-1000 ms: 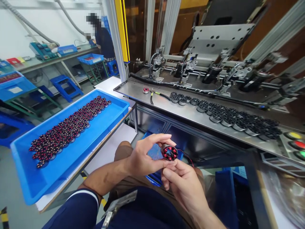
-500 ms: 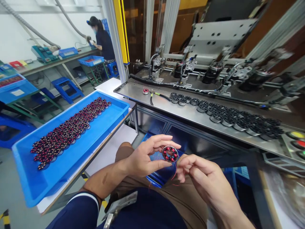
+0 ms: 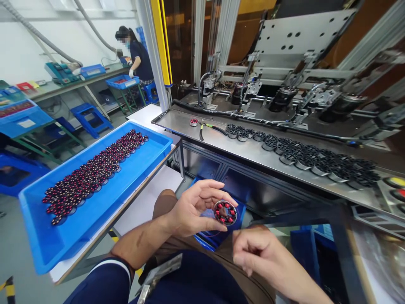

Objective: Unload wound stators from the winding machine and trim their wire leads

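My left hand [image 3: 193, 207] is closed on the rim of a round motor stator [image 3: 225, 213] with red wire coils, pinched between thumb and fingers. The stator's open face is turned up toward me. Just right of and below it, my right hand [image 3: 256, 249] is curled, thumb against the fingers; anything inside the curl is hidden. Beneath my left hand, a blue bin [image 3: 209, 242] sits low near my knees, and a thin reddish wire shows there.
On my left, a blue tray [image 3: 31, 236] holds rows of stators. The metal bench [image 3: 202, 145] bears black ring-shaped parts [image 3: 303, 156], pliers [image 3: 211, 127] and a single red-wound stator [image 3: 193, 122]. Machine fixtures [image 3: 281, 99] stand behind. A co-worker [image 3: 141, 59] stands at the far-left bench.
My right hand has drawn down and away from the stator, where it was pinching near a red wire at its edge. The left hand keeps its hold, the stator slightly lower.
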`<state>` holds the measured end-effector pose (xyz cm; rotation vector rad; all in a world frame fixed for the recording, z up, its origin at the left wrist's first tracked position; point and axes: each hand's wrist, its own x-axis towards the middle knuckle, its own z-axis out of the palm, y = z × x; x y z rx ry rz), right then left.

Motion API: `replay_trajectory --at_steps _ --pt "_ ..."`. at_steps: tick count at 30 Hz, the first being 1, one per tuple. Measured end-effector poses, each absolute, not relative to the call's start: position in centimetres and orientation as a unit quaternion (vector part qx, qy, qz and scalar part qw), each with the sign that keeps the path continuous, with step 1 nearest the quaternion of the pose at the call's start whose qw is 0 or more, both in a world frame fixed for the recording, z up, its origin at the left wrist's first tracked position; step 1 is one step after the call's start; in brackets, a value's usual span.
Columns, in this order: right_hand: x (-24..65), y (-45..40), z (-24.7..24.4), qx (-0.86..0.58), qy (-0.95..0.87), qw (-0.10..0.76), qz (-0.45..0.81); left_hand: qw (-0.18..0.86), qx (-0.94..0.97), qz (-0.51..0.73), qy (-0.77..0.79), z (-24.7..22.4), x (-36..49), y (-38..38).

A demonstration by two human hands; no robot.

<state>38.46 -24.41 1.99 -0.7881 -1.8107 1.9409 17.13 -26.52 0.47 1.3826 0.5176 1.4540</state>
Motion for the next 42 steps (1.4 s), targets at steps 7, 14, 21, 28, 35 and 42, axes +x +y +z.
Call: replay_trajectory --at_steps 7,14,21,28,35,42 --pt "39.9 -23.1 4.4 -0.385 -0.644 0.379 0.541 0.381 0.688 0.569 0.24 0.9 17.2 -26.8" --pt "36.0 -25.6 4.8 -0.363 -0.634 0.449 0.515 0.429 0.667 0.569 0.217 0.8 17.6 -27.2" --pt "35.4 -26.3 3.3 -0.351 -0.58 0.511 0.528 0.626 0.508 0.545 0.232 0.8 17.4 -27.2" --pt "34.9 -27.0 3.0 -0.344 -0.615 0.528 0.474 0.654 0.427 0.568 0.258 0.0 18.6 -26.7" --pt "34.7 -27.3 1.5 -0.362 -0.559 0.507 0.547 0.45 0.511 0.666 0.304 -0.1 19.4 -27.3" --pt "34.3 -27.1 2.3 -0.307 -0.576 0.528 0.543 0.218 0.652 0.659 0.306 1.0 19.0 -27.5"
